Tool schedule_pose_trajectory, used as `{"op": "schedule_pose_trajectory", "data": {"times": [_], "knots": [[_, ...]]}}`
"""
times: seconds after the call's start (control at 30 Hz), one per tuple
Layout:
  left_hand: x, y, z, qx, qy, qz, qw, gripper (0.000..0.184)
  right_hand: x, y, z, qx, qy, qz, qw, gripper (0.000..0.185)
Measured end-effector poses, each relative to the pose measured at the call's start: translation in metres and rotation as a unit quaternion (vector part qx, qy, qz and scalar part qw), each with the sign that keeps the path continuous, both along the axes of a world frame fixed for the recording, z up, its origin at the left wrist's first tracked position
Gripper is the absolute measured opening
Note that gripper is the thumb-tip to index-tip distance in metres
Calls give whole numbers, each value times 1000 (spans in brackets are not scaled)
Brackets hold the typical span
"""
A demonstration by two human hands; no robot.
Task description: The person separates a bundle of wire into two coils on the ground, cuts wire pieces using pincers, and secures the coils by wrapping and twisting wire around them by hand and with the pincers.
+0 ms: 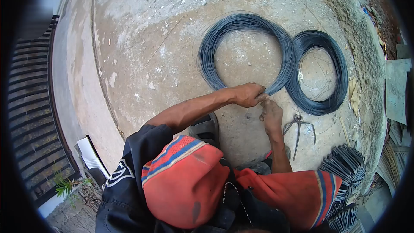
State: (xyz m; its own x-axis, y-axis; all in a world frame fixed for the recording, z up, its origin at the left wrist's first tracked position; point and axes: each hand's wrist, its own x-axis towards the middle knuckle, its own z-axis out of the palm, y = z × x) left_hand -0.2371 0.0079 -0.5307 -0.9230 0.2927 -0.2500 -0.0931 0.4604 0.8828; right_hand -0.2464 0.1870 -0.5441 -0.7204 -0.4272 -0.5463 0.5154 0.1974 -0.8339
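Observation:
A large coil of dark wire [209, 60] lies on the concrete ground, overlapping a smaller coil [340, 73] at its right. My left hand [250, 94] is closed around the near edge of the large coil. Just beside it, my right hand [271, 115] is closed in a pinch, its fingertips close to the left hand's; whatever is between them is too small to make out. Dark pincers [297, 123] with spread handles rest on the ground to the right of my right hand.
Bundles of bent metal rods [343, 164] lie at the lower right. Boards [397, 90] stand along the right edge. A barred metal gate [34, 116] runs down the left side, with a small green plant [64, 185] near it.

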Motion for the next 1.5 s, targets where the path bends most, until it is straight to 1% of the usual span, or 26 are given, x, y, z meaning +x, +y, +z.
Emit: {"op": "schedule_pose_trajectory", "data": {"times": [0.1, 0.17, 0.2, 0.27, 0.33, 0.43, 0.47, 0.53, 0.6, 0.63, 0.7, 0.73, 0.77, 0.83, 0.9, 0.93, 1.0, 1.03, 1.07, 1.13, 1.17, 1.23, 1.3, 1.37, 1.47, 1.5], "knots": [[7, -6, -5, -24, -16, -26, 999, 41, 11, 5, 5, -32, -68, 144, 987, 28], [17, -9, -1, -42, -25, -29, 998, 39, 6, 7, 7, 3, 64, 234, 970, 26], [19, -10, 3, -69, -16, -32, 997, 38, 2, 8, 8, 21, 128, 280, 951, 25], [28, -17, 16, -123, -5, -39, 992, 36, -2, 12, 25, 46, 193, 257, 946, 23], [41, -35, 26, -148, -27, -68, 986, 35, 0, 26, 34, 77, 231, 219, 945, 22], [73, -68, 40, -220, -5, -150, 964, 33, -8, 68, 34, 138, 280, 135, 941, 20], [86, -82, 40, -247, 1, -180, 952, 32, -12, 82, 32, 163, 303, 106, 933, 19], [105, -107, 40, -317, -48, -267, 909, 30, -16, 98, 32, 193, 361, 57, 911, 18], [122, -128, 37, -345, -23, -279, 896, 29, -23, 105, 35, 204, 432, 15, 878, 18], [131, -139, 36, -360, -12, -284, 888, 29, -25, 101, 37, 210, 462, 26, 862, 22], [141, -166, 18, -388, 52, -299, 870, 30, -40, 76, 42, 175, 589, 100, 783, 34], [143, -175, 12, -398, 83, -307, 861, 30, -49, 57, 48, 164, 621, 131, 755, 39], [140, -181, 11, -416, 52, -316, 851, 32, -59, 36, 52, 152, 648, 164, 728, 45], [132, -187, 11, -424, 60, -327, 842, 33, -88, -4, 44, 189, 704, 194, 656, 47], [130, -189, 14, -439, 65, -325, 835, 33, -123, -27, 15, 248, 749, 228, 571, 38], [129, -190, 15, -440, 59, -312, 840, 33, -131, -36, 10, 276, 769, 241, 524, 33], [131, -193, 14, -436, 45, -288, 852, 34, -141, -32, 16, 283, 714, 340, 543, 24], [130, -194, 15, -436, -3, -274, 857, 39, -146, -30, 23, 285, 683, 391, 547, 21], [130, -192, 17, -434, 4, -255, 864, 42, -144, -29, 33, 244, 687, 377, 571, 17], [117, -166, 38, -428, 15, -215, 878, 49, -125, -21, 58, 156, 687, 352, 616, 11], [105, -149, 45, -412, 61, -159, 895, 57, -118, -21, 67, 130, 684, 348, 628, 11], [78, -113, 47, -338, 222, -27, 914, 65, -106, -22, 81, 84, 673, 335, 654, 13], [39, -81, 59, -301, 342, 25, 890, 71, -108, -27, 94, 87, 684, 311, 654, 16], [9, -63, 61, -234, 418, 76, 875, 71, -106, -28, 109, 95, 685, 281, 666, 21], [-11, -61, 56, -227, 467, 115, 847, 84, -98, -24, 122, 38, 540, 196, 818, 22], [-14, -55, 70, -190, 464, 145, 853, 64, -97, -22, 120, -5, 541, 198, 818, 22]]}}
